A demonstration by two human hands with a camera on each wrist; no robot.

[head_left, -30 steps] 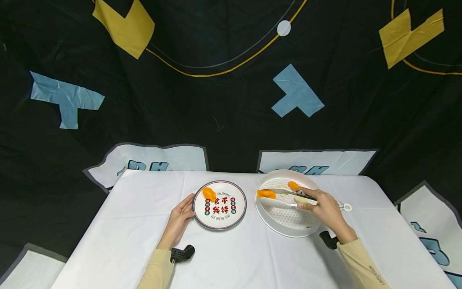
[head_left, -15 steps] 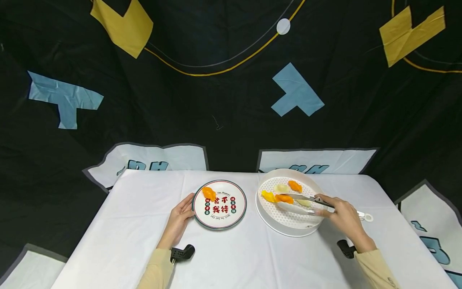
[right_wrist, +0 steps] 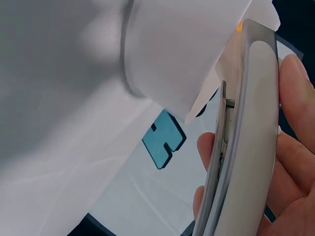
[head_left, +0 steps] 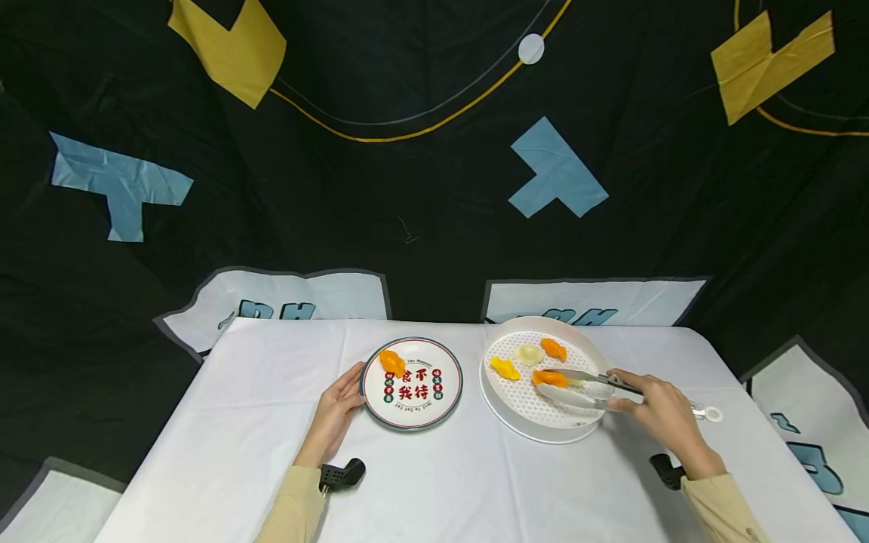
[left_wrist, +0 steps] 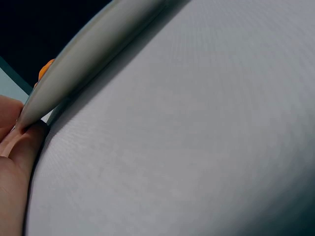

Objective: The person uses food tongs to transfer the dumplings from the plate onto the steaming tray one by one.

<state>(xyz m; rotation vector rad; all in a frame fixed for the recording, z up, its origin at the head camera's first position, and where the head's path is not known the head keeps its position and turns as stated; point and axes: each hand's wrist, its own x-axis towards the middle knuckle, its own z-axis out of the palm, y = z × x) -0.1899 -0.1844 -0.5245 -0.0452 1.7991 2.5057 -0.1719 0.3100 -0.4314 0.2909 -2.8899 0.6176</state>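
My left hand point(head_left: 336, 413) pinches the left rim of a round plate point(head_left: 416, 416) with red and green lettering. Near its upper left lies an orange dumpling-like piece point(head_left: 391, 363). In the left wrist view, the thumb and a finger are on the plate's edge point(left_wrist: 83, 64). My right hand point(head_left: 668, 415) grips metal tongs point(head_left: 577, 398), whose handle point(right_wrist: 251, 137) shows in the right wrist view. Between the tong tips is another orange piece point(head_left: 548, 378), inside a round white steamer point(head_left: 528, 324) with a perforated base. The tongs partly cover a pale piece beyond it.
Inside the steamer lie a yellow piece point(head_left: 505, 368), a pale piece point(head_left: 529, 355) and a further orange piece point(head_left: 553, 348). A white cloth point(head_left: 434, 490) covers the table. Behind it hangs a dark backdrop point(head_left: 434, 219).
The right hand has drawn the tongs rightward across the steamer, with the orange piece between their tips moving along. The yellow piece has come into view. The left hand and plate stay put.
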